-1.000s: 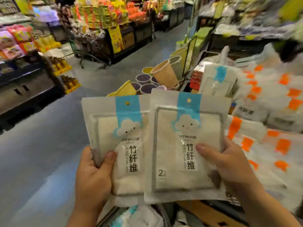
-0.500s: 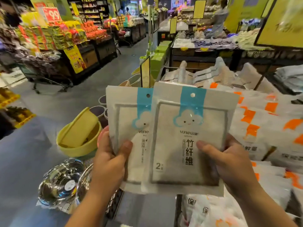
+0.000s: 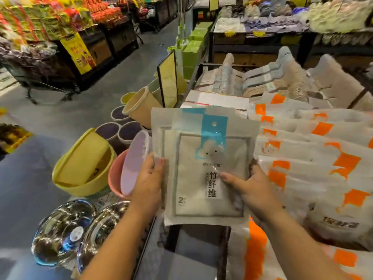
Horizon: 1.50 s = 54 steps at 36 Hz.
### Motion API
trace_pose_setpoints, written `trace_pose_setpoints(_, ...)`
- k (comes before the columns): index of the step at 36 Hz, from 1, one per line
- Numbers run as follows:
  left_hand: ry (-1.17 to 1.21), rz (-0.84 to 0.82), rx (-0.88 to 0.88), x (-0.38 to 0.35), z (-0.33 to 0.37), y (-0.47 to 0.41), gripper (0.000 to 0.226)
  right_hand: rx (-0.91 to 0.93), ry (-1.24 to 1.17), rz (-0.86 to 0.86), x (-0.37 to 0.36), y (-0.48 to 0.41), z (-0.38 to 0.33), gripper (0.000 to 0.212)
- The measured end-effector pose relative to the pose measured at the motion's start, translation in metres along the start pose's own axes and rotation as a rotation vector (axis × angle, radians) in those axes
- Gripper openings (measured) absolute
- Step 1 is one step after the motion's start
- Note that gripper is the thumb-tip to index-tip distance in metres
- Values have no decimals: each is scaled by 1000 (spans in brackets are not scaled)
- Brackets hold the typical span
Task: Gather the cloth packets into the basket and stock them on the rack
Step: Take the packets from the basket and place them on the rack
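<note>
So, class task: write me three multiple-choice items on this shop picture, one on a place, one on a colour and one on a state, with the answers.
1. Where do the orange-marked packets lie from the held cloth packets?
A. left
B. right
C. underneath

2. The strip at the top of the front cloth packet is:
A. red
B. blue
C. green

3. The cloth packets are:
A. lying on the floor
B. hung on a hook
C. gripped by the left hand and the right hand

Answers:
1 B, they fill the picture's right side.
2 B, the strip with the hanging hole is blue.
3 C, a thumb presses on the front from each side.
</note>
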<state>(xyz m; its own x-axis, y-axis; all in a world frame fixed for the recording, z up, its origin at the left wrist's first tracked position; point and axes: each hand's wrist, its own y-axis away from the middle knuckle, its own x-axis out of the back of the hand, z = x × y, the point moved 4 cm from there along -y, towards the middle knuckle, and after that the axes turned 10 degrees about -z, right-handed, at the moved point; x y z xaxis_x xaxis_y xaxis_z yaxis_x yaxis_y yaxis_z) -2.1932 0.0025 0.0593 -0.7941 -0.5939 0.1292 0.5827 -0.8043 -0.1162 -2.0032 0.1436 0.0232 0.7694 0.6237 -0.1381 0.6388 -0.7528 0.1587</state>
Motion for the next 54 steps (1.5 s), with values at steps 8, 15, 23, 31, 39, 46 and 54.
trace_pose_setpoints(8,-302,-141,354,21,-115,-71,35,-114,92,100,0,-88,60,52)
trace_pose_setpoints(15,-817,-118,451,38,-209,-98,36,-75,225,234,-2,-131,100,26)
trace_pose_setpoints(23,-935,-226,499,54,-275,-91,74,197,656,452,2,-153,120,73)
trace_pose_setpoints(31,-872,-253,500,58,-286,-96,77,282,1458,447,-7,-162,128,97)
trace_pose_setpoints(39,-856,-248,539,59,-290,-96,80,181,1812,-106,-44,-149,172,116)
trace_pose_setpoints(46,-818,-244,542,58,-290,-95,79,169,1831,-37,-34,-180,132,108)
trace_pose_setpoints(54,-865,-247,548,58,-288,-97,79,-285,1652,-805,-67,-119,162,85)
